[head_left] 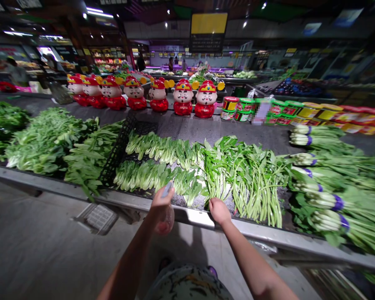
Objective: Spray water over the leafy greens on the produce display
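Premises: a dimly lit market hall with a long produce counter (pixel 200 217), metal-railed at the front. A row of red-hatted figurines (pixel 183 98) and stacked tins (pixel 243 110) line the back ledge, presumably to keep them apart from the vegetables.

Baby bok choy (pixel 137 177) lies in two rows on dark perforated matting (pixel 203 132), leaves mostly toward the back and pale stems toward the front, probably so that each plant can be seen and lifted separately. A black plastic crate wall (pixel 115 154) stands at their left end, apparently as a divider from the loose leafy greens. To the right is water spinach (pixel 253 183), stems mostly toward the rail; beyond it, bundles (pixel 326 202) bound with purple tape, likely to hold long leaves together.

Left hand (pixel 161 202): closed around the upper part of a transparent bottle (pixel 166 221), reddish at its base, seemingly a sprayer; it hangs in front of the rail. Right hand (pixel 220 211): fingers curled, at the counter's front edge beside the water spinach stems. Whether it grips anything cannot be determined.
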### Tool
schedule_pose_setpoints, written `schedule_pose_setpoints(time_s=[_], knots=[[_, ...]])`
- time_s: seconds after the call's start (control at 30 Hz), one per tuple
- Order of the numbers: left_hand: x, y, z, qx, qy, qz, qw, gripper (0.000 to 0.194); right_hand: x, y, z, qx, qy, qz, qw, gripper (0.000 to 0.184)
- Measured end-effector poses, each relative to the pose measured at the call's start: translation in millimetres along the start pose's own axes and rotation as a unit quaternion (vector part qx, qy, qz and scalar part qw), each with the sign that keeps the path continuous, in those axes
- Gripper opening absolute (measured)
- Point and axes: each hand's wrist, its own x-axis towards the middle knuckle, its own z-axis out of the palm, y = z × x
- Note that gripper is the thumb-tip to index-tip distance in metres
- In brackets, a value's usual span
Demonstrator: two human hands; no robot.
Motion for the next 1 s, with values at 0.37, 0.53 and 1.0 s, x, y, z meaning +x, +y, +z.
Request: schedule_pose_setpoints(time_s=[0.37, 0.53, 1.0], knots=[[51.2, 37.4, -12.4, 0.046, 0.003, 0.073, 0.996, 0.04, 2.2, 3.0, 3.9, 0.003, 0.009, -0.001, 1.0, 0.039], [58.5, 43.7, -20.0, 0.12, 0.013, 0.026, 0.992, 0.037, 3.4, 2.6, 4.1, 0.006, 0.009, -0.003, 1.0, 0.039], [65.4, 16.7, -47.6, 0.038, -0.034, 0.055, 0.997, 0.041, 3.8, 2.8, 1.5, -0.002, 0.012, -0.038, 0.999, 0.038]])
